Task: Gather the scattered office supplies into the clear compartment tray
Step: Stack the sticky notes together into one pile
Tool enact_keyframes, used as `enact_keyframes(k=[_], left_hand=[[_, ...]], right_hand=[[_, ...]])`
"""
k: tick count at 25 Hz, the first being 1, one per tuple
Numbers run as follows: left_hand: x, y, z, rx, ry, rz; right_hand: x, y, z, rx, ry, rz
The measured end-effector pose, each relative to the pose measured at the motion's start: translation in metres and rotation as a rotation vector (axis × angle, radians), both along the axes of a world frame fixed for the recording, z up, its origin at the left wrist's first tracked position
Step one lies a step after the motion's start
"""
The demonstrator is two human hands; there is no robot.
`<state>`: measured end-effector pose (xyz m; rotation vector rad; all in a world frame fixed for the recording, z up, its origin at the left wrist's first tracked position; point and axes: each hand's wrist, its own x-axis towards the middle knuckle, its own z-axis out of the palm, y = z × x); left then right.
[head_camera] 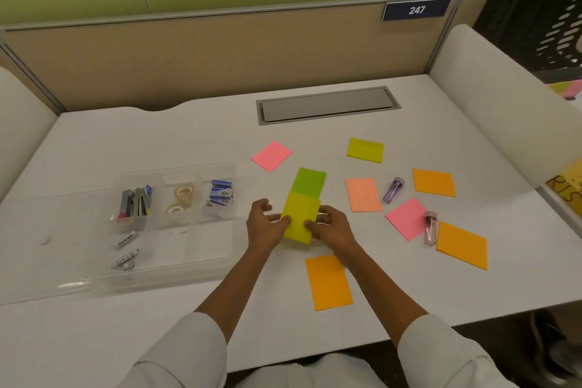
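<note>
i hold the yellow sticky pad [299,220] between both hands, my left hand [266,225] pinching its left edge and my right hand [329,225] its right edge, fingers curled on it. its long axis runs away from me, the far end overlapping the green pad [309,181]. the clear compartment tray [217,257] lies just left of my left hand, so i judge that hand nearer for the drop.

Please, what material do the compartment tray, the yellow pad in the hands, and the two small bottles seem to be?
Compartment tray: clear, glossy plastic, as the desk shows through it.
Yellow pad: matte paper, probably a sticky-note block; thin, flat, evenly coloured.
Purple bottle and pink bottle: tinted and see-through, plastic or glass; I cannot tell which.
</note>
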<state>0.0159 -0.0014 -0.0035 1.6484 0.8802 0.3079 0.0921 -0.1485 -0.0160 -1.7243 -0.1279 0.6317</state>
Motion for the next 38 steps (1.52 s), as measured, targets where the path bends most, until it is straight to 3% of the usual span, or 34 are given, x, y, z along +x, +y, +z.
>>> enact_keyframes(k=[3, 7, 14, 19, 22, 28, 34, 38], left_hand=[[0.0, -0.005, -0.007, -0.262, 0.042, -0.104], [-0.006, -0.012, -0.01, -0.389, -0.005, -0.104], [-0.015, -0.011, -0.016, -0.369, 0.031, -0.028], [-0.018, -0.017, -0.021, -0.374, 0.021, -0.017], [-0.019, -0.019, -0.027, -0.306, 0.034, -0.032], [-0.018, -0.024, -0.025, -0.266, 0.011, -0.036], [-0.017, -0.022, -0.016, -0.265, -0.002, -0.018], [-0.021, -0.018, -0.014, -0.296, -0.015, 0.003]], right_hand=[[0.006, -0.009, 0.01, 0.083, 0.051, -0.012], [0.002, -0.024, 0.02, 0.008, -0.027, -0.01], [-0.053, -0.069, 0.028, -0.387, -0.468, -0.097], [-0.093, -0.083, 0.02, -0.878, -0.461, 0.205], [-0.099, -0.069, 0.015, -0.994, -0.455, 0.28], [-0.082, -0.056, 0.005, -0.876, -0.412, 0.183], [-0.06, -0.061, 0.0, -0.526, -0.246, -0.047], [-0.057, -0.071, 0.001, -0.433, -0.178, -0.09]])
